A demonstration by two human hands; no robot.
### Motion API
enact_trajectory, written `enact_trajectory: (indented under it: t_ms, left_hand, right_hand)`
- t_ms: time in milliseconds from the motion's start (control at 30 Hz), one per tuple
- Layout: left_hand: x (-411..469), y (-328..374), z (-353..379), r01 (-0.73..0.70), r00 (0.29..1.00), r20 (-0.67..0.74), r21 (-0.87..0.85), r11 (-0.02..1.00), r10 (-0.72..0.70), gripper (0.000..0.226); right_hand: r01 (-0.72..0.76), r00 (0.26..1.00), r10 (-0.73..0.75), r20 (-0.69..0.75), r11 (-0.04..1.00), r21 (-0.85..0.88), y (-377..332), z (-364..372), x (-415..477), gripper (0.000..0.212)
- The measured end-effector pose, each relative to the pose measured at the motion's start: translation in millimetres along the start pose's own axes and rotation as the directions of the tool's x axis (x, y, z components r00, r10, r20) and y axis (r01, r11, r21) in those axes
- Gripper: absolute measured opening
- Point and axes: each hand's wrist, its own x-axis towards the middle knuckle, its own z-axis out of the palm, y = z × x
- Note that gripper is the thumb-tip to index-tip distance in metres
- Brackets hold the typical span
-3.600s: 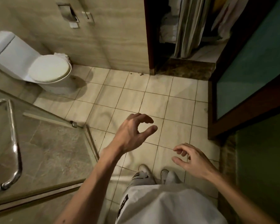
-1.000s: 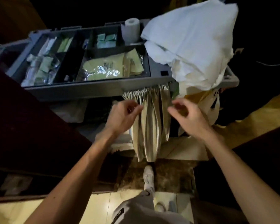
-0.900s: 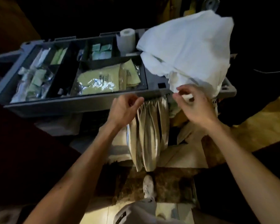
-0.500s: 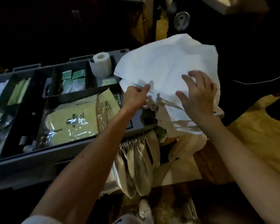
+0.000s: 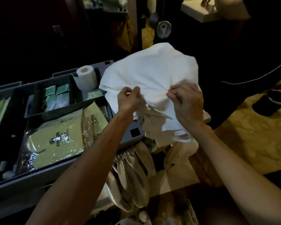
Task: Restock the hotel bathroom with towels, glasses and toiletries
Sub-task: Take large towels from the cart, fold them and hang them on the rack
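Over one cart [image 5: 135, 133], two hands [image 5: 127, 101] [image 5: 187, 103] pinch one towel [image 5: 149, 73].

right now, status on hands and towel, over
Left hand and right hand both pinching the white towel. Towel draped over linen at the grey cart end. Toilet roll close beside it, nothing on top.

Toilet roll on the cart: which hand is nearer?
Left. The left hand pinches the white towel just right of the toilet roll; the right hand pinches the towel farther right, beyond the left.
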Motion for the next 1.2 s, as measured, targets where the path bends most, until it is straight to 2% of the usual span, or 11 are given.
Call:
enact_trajectory:
  t_ms: [233,433,500,633,733,833,900,1000,1067,1133,1200]
  left_hand:
    - [-46,37,-11,-0.105,0.985,0.102,-0.287,0.952,0.139,0.011]
    - [-81,86,-10,0.078,0.962,0.268,-0.478,0.875,0.06,0.03]
    - [-92,101,-10,0.094,0.951,0.305,-0.426,0.9,0.045,0.04]
    - [-98,115,-19,0.005,0.975,0.206,-0.397,0.918,0.084,0.064]
    - [-127,126,-26,-0.07,0.936,0.288,-0.405,0.912,0.2,0.064]
    - [-157,135,-33,-0.155,0.892,0.335,-0.402,0.902,0.302,0.055]
    - [-187,134,-42,-0.169,0.88,0.351,-0.399,0.901,0.32,0.033]
    - [-234,118,-52,-0.132,0.853,0.432,-0.367,0.921,0.294,0.022]
    - [-258,103,-56,-0.067,0.84,0.489,-0.336,0.94,0.235,0.029]
    - [-279,85,-58,-0.027,0.818,0.541,-0.307,0.951,0.197,0.04]
    - [-299,66,-57,-0.003,0.792,0.585,-0.282,0.959,0.174,0.037]
  right_hand:
    - [0.015,0.989,0.025,-0.144,0.963,0.27,-41,-55,-12,0.009]
    - [0.053,0.994,-0.009,-0.111,0.916,0.398,-79,-95,-41,0.004]
    - [0.079,0.995,-0.044,-0.09,0.896,0.437,-95,-108,-53,0.007]
    - [0.145,0.989,-0.133,-0.059,0.846,0.514,-120,-124,-78,0.004]
    - [0.159,0.984,-0.175,-0.025,0.817,0.554,-124,-128,-91,0.006]
    - [-0.033,0.981,-0.092,0.168,0.785,0.619,-122,-132,-102,0.011]
    - [-0.354,0.922,0.107,0.372,0.619,0.701,-123,-142,-103,0.019]
    - [-0.667,0.722,0.371,0.584,0.149,0.73,-107,-153,-93,0.067]
    - [-0.734,0.581,0.381,0.719,-0.136,0.665,-90,-160,-80,0.097]
    - [-0.713,0.516,0.267,0.814,-0.393,0.581,-75,-169,-68,0.112]
    - [-0.705,0.534,0.195,0.822,-0.434,0.561,-66,-181,-56,0.11]
